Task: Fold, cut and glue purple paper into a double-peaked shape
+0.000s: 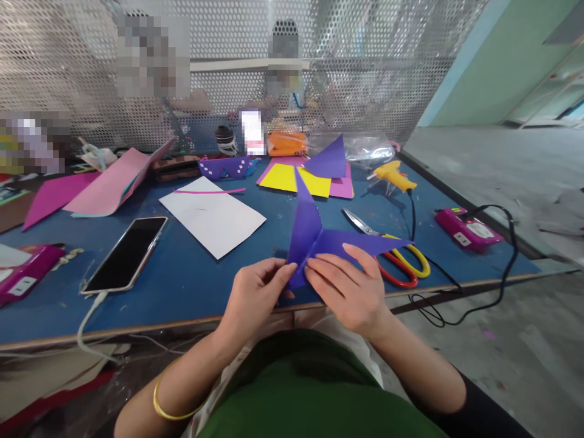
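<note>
From the head camera, both hands meet at the near edge of the blue table [191,280] over a folded purple paper [314,234]. The left hand [255,295] pinches the paper's lower corner between thumb and fingertips, and the right hand [349,286] lies on the fold beside it, fingers extended and pressed flat along the crease. One pointed flap stands up toward the yellow sheet [292,178]; the other stretches right, its tip over the red-and-yellow-handled scissors [392,252] (blades open, pointing away from the hands).

The likeliest trouble, as I judge it, is a crooked crease: the paper hangs close to the table edge, so uneven pressure from either hand could let it slide or skew. The long right flap could also snag on the scissors and bend. The glue gun [392,175] sits farther back, its cord trailing off the table's right side, where an elbow could catch it.

A smartphone [125,252] and a white sheet [212,216] lie to the left. Behind the perforated screen, people are blurred out, and what they handle cannot be made out. The paper's underside and the left thumb's grip point are hidden.
</note>
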Motion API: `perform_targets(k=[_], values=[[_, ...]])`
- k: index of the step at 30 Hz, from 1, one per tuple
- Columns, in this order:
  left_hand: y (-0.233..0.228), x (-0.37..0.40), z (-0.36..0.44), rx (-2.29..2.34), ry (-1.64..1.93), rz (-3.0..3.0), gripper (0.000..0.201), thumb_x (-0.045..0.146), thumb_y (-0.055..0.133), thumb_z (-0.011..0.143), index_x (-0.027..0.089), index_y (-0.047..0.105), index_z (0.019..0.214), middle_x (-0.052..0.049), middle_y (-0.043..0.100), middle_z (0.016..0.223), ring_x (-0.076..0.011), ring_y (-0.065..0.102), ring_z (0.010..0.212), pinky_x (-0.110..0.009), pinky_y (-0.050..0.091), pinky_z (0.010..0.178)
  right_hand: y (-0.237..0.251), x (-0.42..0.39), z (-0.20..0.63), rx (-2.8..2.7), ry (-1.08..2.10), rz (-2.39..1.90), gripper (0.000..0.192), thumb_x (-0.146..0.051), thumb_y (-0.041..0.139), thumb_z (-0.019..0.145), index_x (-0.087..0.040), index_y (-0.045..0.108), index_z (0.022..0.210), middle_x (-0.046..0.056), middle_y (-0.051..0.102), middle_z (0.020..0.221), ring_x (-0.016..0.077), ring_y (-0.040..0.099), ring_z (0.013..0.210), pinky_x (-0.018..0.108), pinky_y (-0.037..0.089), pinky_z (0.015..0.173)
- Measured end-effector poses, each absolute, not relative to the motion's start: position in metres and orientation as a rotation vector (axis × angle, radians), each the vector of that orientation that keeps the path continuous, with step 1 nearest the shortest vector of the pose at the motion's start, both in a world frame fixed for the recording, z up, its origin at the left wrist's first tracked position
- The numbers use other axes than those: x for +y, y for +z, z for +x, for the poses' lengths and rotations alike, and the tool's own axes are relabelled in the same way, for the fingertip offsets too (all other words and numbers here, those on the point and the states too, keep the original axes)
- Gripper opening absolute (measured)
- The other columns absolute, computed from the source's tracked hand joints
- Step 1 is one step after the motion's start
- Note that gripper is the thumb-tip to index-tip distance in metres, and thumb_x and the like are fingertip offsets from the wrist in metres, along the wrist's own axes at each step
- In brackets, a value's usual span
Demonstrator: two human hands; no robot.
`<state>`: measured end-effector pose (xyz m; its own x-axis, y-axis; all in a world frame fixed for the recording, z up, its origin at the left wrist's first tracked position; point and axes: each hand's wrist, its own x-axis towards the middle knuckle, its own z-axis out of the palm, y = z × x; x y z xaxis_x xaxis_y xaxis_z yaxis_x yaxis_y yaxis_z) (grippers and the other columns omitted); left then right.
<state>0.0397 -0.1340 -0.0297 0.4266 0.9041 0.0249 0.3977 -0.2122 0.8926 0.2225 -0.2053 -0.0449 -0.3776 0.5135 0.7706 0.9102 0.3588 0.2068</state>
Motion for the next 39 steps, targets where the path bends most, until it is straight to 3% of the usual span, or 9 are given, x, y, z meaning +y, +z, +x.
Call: perform_targets(k=[3, 5, 8, 16, 24, 27, 30, 33, 39], values=[[-0.031, -0.133, 0.025, 1.092, 1.105, 2.157, 0.038, 0.029, 0.049, 0.100, 0.018, 0.059, 0.135, -0.011, 0.074, 0.120, -0.0200, 0.073, 0.099, -0.031, 0.060, 0.081, -0.051, -0.203, 0.233, -2.097, -0.714, -1.114, 0.028, -0.008, 0.046, 0.099, -0.014, 0.074, 0.100, 0.008, 0.079, 0.105, 0.0179, 0.073, 0.098, 0.041, 0.049, 0.101], [-0.029, -0.129, 0.017, 0.923, 1.280, 2.668, 0.047, 0.016, 0.054, 0.096, 0.019, 0.053, 0.142, -0.012, 0.059, 0.145, -0.0258, 0.055, 0.135, -0.041, 0.048, 0.110, -0.054, -0.203, 0.237, -2.164, -0.665, -1.064, 0.027, -0.008, 0.048, 0.098, -0.012, 0.074, 0.100, 0.009, 0.079, 0.105, 0.0196, 0.073, 0.099, 0.040, 0.052, 0.098], [-0.025, -0.118, 0.016, 0.456, 1.009, 3.250, 0.049, 0.005, 0.048, 0.095, 0.018, 0.055, 0.142, -0.008, 0.053, 0.152, -0.0268, 0.032, 0.151, -0.048, 0.026, 0.125, -0.056, -0.203, 0.238, -2.234, -0.641, -1.017, 0.024, -0.008, 0.050, 0.096, -0.012, 0.074, 0.101, 0.009, 0.079, 0.105, 0.0204, 0.073, 0.100, 0.040, 0.053, 0.099], [-0.039, -0.093, 0.020, 0.372, 0.505, 3.328, 0.037, 0.014, 0.043, 0.096, 0.011, 0.068, 0.123, -0.016, 0.071, 0.126, -0.0320, 0.069, 0.114, -0.052, 0.056, 0.100, -0.068, -0.212, 0.235, -2.184, -0.441, -1.178, 0.028, -0.007, 0.046, 0.097, -0.010, 0.073, 0.105, 0.012, 0.077, 0.113, 0.0244, 0.072, 0.109, 0.037, 0.060, 0.090], [-0.026, -0.087, 0.035, 0.230, 0.944, 3.061, 0.031, 0.015, 0.044, 0.100, 0.011, 0.070, 0.116, -0.011, 0.077, 0.113, -0.0232, 0.074, 0.104, -0.038, 0.060, 0.090, -0.042, -0.200, 0.234, -1.955, -0.434, -1.234, 0.026, -0.005, 0.053, 0.096, -0.018, 0.068, 0.113, 0.007, 0.078, 0.108, 0.0183, 0.074, 0.098, 0.036, 0.057, 0.093], [0.000, -0.081, 0.045, 0.399, 1.103, 2.885, 0.024, 0.019, 0.052, 0.098, 0.014, 0.073, 0.108, -0.005, 0.080, 0.096, -0.0175, 0.075, 0.084, -0.026, 0.059, 0.073, -0.016, -0.193, 0.239, -1.694, -0.534, -1.307, 0.042, -0.013, 0.064, 0.094, -0.024, 0.059, 0.134, 0.011, 0.071, 0.124, 0.0256, 0.066, 0.119, 0.045, 0.052, 0.103], [0.031, -0.078, 0.050, 0.799, 1.356, 2.489, 0.019, 0.030, 0.066, 0.091, 0.019, 0.074, 0.079, 0.004, 0.071, 0.065, -0.0132, 0.066, 0.061, -0.022, 0.049, 0.054, -0.002, -0.191, 0.244, -1.290, -0.581, -1.317, 0.055, -0.023, 0.070, 0.091, -0.025, 0.053, 0.143, 0.014, 0.059, 0.141, 0.0335, 0.052, 0.135, 0.053, 0.045, 0.111], [0.049, -0.081, 0.054, 0.868, 1.524, 1.815, 0.019, 0.039, 0.073, 0.085, 0.021, 0.073, 0.077, 0.004, 0.073, 0.073, -0.0151, 0.067, 0.069, -0.024, 0.053, 0.060, -0.005, -0.186, 0.244, -1.125, -0.258, -1.274, 0.045, -0.031, 0.066, 0.094, -0.023, 0.057, 0.138, 0.015, 0.063, 0.136, 0.0314, 0.059, 0.128, 0.052, 0.050, 0.106], [0.022, -0.103, 0.061, 0.741, 1.165, 1.214, 0.029, 0.045, 0.079, 0.076, 0.021, 0.077, 0.093, -0.002, 0.078, 0.088, -0.0197, 0.071, 0.079, -0.031, 0.059, 0.070, -0.014, -0.164, 0.229, -1.150, 0.519, -1.120, 0.031, -0.041, 0.060, 0.096, -0.022, 0.066, 0.119, 0.007, 0.078, 0.096, 0.0214, 0.075, 0.083, 0.035, 0.062, 0.075]])
